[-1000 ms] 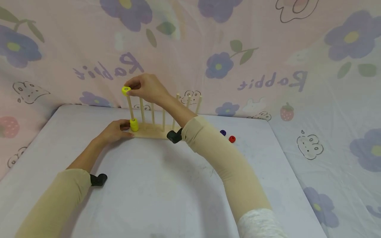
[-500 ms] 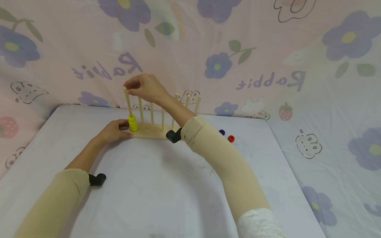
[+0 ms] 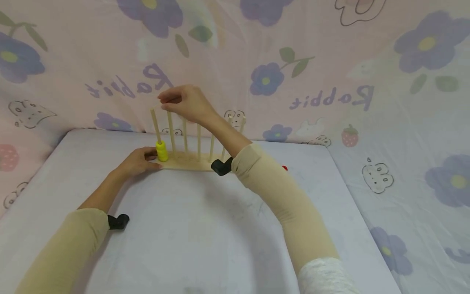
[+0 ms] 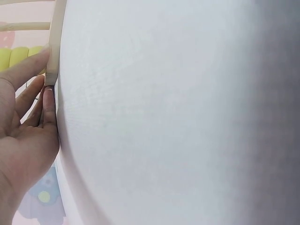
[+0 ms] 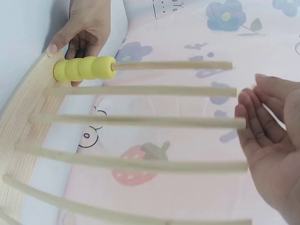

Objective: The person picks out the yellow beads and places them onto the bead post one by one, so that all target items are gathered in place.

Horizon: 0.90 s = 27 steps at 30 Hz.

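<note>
A wooden peg board with a row of upright pegs stands near the back of the table. Several yellow beads are stacked at the bottom of its leftmost peg. My left hand grips the board's left end beside the beads; in the left wrist view, the fingers and thumb of that hand meet the end of the board. Above the pegs my right hand holds nothing, its fingers loosely bent near the peg tops. The right wrist view shows the other pegs bare along the visible part.
A red bead lies on the white table, partly hidden by my right sleeve. Patterned cloth hangs behind the table. A black wrist mount on the right arm covers part of the board.
The yellow bead left my right hand and dropped onto the stack on the leftmost peg. That hand then moved slightly up and right, off the peg top. My left hand kept its grip.
</note>
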### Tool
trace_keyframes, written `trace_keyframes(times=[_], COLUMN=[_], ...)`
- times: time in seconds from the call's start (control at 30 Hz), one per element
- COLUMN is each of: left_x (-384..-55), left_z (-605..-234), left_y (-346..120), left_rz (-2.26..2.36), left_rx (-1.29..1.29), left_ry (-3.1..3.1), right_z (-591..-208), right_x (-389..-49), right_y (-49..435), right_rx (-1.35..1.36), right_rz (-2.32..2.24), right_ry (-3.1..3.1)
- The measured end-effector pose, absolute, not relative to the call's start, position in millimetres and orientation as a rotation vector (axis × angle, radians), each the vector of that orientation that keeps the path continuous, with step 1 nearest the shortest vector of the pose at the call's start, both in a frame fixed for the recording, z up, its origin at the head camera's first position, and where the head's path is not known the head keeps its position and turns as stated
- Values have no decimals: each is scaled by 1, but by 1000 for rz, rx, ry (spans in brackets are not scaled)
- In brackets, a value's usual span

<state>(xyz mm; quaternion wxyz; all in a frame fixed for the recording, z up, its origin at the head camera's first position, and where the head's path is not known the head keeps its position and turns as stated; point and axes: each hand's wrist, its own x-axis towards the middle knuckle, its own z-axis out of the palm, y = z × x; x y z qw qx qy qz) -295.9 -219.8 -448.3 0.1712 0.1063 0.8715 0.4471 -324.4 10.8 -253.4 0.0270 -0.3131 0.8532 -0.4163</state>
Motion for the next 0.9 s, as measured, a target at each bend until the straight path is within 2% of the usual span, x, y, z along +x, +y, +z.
trace_keyframes(times=[0.6,0.9], left_x=[-299,-295], left_z=[-452,-449], left_y=[-226,-225], left_rz=[1253,1263], left_rx=[321,318], left_ry=[2499,2448], right_z=[-254,-262], right_x=[-321,-315], right_y=[70,105], right_rx=[-1034,-925], right_rz=[-1457,-1578], right_ry=[2630,2605])
